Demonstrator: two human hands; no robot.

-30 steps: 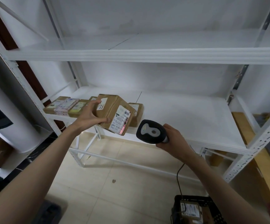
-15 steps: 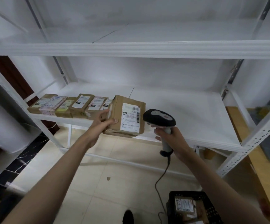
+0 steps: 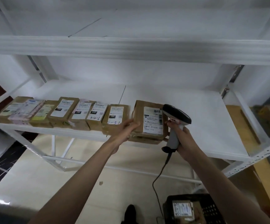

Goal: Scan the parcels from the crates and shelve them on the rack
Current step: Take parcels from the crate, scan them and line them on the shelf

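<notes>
White metal racking (image 3: 131, 47) fills the view, with pale floor tiles below it and a strip of dark marbled floor at the far left.

Fingers (image 3: 132, 124) of the left hand (image 3: 124, 131) lie straight and close together, pressed flat against the left side of a brown cardboard parcel (image 3: 148, 122). The palm faces that box, the wrist is nearly level with the shelf edge, and the bare forearm runs down and to the left towards the lower frame edge. This parcel sits on the front of the middle shelf (image 3: 203, 123), its white label facing up and its near edge hanging slightly over the shelf lip.

On the right hand (image 3: 185, 143), the fingers are curled around the grey grip of a barcode scanner (image 3: 176, 120), clamped on it. The scanner stands upright, its dark head just beside the parcel's right edge, partly overlapping it from this angle. A black cable (image 3: 159, 177) hangs from the grip's base towards the floor. The right forearm rises from the lower right corner.

Left of the held parcel, a row of labelled parcels (image 3: 61, 112) lies side by side along the same shelf, close to its left post. At the bottom right, a black crate (image 3: 211, 207) holds another labelled parcel (image 3: 182, 210).
</notes>
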